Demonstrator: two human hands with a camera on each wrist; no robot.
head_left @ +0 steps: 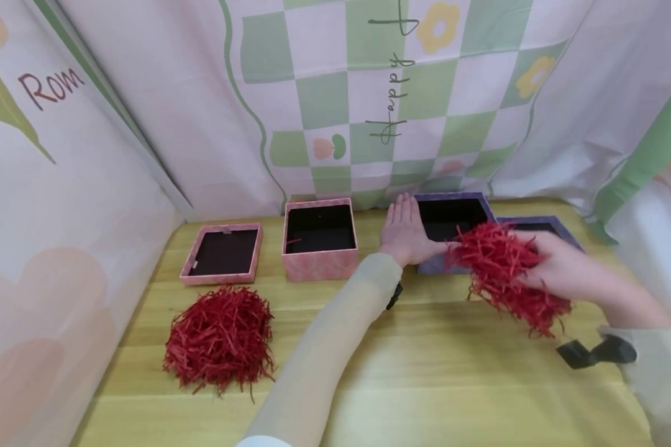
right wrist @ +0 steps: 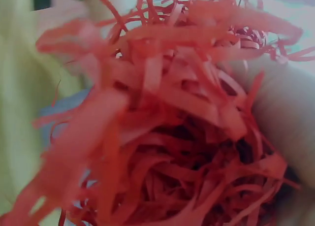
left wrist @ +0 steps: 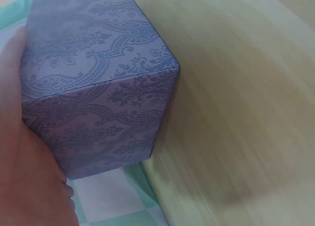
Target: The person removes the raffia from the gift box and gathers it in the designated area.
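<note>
My right hand [head_left: 559, 264] grips a bunch of red shredded paper [head_left: 500, 273], held over the front right of the purple box [head_left: 433, 264]. In the right wrist view the red strips fill most of the picture and hide the fingers. My left hand [head_left: 405, 233] lies along the left side of the purple box, its fingers straight and its thumb stretched across toward the red paper. The left wrist view shows that hand beside the box's patterned outer walls [left wrist: 98, 44]. The box's dark inside is partly covered by the thumb and paper.
A purple lid [head_left: 528, 220] lies right of the purple box, partly behind my right hand. To the left stand an open pink box [head_left: 321, 266] and a pink lid [head_left: 220, 279]. A heap of red shredded paper [head_left: 220, 338] rests on the wooden table [head_left: 425, 385]. Printed curtains [head_left: 324, 105] hang behind.
</note>
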